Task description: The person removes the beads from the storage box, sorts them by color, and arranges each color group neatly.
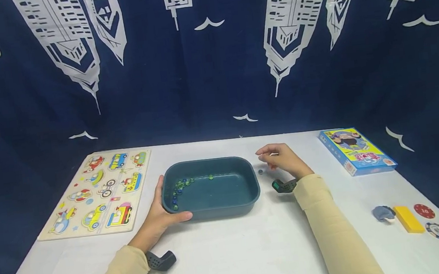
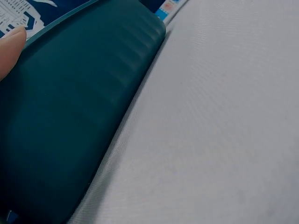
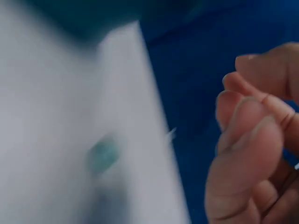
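Note:
A dark teal plastic tub (image 1: 216,212) sits on the table with several green and blue marbles (image 1: 179,187) grouped at its left end. One green marble (image 1: 210,177) lies further back in it. My left hand (image 1: 161,216) holds the tub's front left corner, thumb on the front rim and fingers along the left side. In the left wrist view a thumb (image 2: 10,49) overlaps the tub's edge. Just right of the tub, my right hand (image 1: 283,159) hovers with loosely bent fingers and nothing visible in them. A single dark marble (image 1: 260,171) lies below its fingertips.
A wooden picture puzzle board (image 1: 88,197) lies at the left. At the back right is a blue and yellow box (image 1: 357,150). Front right are a grey-blue object (image 1: 383,213), a yellow block (image 1: 408,219), a red chip (image 1: 424,211) and a black-and-white chip (image 1: 437,230).

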`<state>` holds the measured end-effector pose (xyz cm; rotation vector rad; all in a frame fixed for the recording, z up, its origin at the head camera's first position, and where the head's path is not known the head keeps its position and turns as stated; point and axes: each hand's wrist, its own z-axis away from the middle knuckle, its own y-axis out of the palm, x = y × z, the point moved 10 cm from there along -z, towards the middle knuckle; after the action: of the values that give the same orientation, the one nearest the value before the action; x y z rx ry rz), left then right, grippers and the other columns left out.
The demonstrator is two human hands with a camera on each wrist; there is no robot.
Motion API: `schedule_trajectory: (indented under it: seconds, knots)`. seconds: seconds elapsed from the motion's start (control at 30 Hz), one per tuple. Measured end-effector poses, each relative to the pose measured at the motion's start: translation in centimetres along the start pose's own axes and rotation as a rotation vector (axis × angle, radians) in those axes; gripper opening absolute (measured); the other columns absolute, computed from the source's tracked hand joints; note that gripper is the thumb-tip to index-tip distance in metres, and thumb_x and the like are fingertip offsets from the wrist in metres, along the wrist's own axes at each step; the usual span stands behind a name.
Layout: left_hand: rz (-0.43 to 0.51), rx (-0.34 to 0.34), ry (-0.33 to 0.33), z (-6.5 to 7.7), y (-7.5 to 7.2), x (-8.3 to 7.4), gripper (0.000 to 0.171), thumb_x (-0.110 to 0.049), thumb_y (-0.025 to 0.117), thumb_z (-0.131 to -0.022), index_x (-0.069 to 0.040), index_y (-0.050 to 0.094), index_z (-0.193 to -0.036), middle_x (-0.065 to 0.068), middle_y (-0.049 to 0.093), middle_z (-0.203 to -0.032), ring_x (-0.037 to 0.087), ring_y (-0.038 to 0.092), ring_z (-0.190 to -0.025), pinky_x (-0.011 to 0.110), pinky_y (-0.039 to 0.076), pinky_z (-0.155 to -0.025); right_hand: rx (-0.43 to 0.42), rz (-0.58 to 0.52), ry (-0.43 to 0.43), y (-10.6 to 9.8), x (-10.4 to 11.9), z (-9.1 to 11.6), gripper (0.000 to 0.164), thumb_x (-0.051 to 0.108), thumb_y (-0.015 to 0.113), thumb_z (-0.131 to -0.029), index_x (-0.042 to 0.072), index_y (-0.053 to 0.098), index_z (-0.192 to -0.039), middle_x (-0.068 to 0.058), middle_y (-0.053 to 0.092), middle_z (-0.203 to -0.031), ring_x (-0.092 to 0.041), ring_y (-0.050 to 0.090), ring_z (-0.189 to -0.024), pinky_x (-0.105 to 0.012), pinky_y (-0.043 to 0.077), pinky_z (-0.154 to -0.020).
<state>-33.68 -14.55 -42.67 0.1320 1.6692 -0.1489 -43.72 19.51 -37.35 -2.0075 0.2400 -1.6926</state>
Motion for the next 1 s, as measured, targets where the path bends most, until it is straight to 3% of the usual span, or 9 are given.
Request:
schedule_trajectory:
  seconds: [0.13,0.33,0.47,0.6,0.87,1.0]
  knots:
    - [0.010,-0.001,0.002,0.0,0.1,-0.1,0.138,-0.006,0.091,-0.064,-0.018,-0.007,-0.160,0.004,0.001,-0.168,0.028,-0.005,-0.153,0.054,-0.004,-0.122,0.055,-0.022,-0.098,0.9,4.4,0.3,0.028,0.011,0.065,-0.095,-0.004,0.066,-0.119,-0.018,0.066,-0.096,-0.014,0.055,-0.061,-0.026,0.053,-0.057]
    - [0.008,0.002,0.008,0.0,0.2,-0.4,0.138,-0.007,0.091,-0.064,-0.017,-0.007,-0.160,0.005,0.000,-0.168,0.029,-0.005,-0.153,0.055,-0.005,-0.121,0.284,-0.023,-0.142,5.8,8.2,-0.6,0.029,0.012,0.066,-0.095,-0.004,0.067,-0.119,-0.025,0.066,-0.103,-0.021,0.060,-0.070,-0.030,0.055,-0.062]
    - [0.000,0.003,0.005,0.0,0.1,-0.4,0.139,-0.010,0.092,-0.064,-0.018,-0.008,-0.160,0.005,0.000,-0.168,0.030,-0.005,-0.153,0.055,-0.005,-0.121,0.428,0.036,-0.105,9.3,8.5,-1.5,0.030,0.011,0.063,-0.096,-0.004,0.066,-0.122,-0.028,0.066,-0.108,-0.022,0.061,-0.075,-0.033,0.057,-0.066]
    - [-0.010,0.001,-0.005,0.0,0.0,-0.1,0.139,-0.014,0.093,-0.064,-0.019,-0.007,-0.160,0.005,0.000,-0.168,0.029,-0.004,-0.153,0.056,-0.005,-0.121,0.511,0.093,-0.043,11.9,7.5,-2.5,0.030,0.009,0.061,-0.096,-0.003,0.066,-0.123,-0.026,0.068,-0.109,-0.018,0.063,-0.076,-0.033,0.058,-0.069]
    - [-0.003,0.004,-0.002,0.2,0.1,-0.1,0.138,-0.013,0.093,-0.065,-0.020,-0.007,-0.160,0.006,0.000,-0.168,0.030,-0.005,-0.153,0.056,-0.005,-0.121,0.519,0.380,0.024,14.7,6.5,-3.7,0.036,0.000,0.065,-0.088,0.000,0.067,-0.124,-0.011,0.074,-0.090,-0.017,0.067,-0.072,-0.029,0.059,-0.065]
    - [-0.003,0.004,-0.007,0.0,0.1,-0.1,0.138,-0.012,0.092,-0.065,-0.020,-0.008,-0.160,0.006,0.000,-0.168,0.030,-0.005,-0.153,0.056,-0.005,-0.121,0.514,0.432,0.045,15.4,6.0,-4.0,0.031,-0.002,0.067,-0.086,0.002,0.071,-0.116,-0.006,0.073,-0.084,-0.016,0.067,-0.070,-0.028,0.058,-0.064]
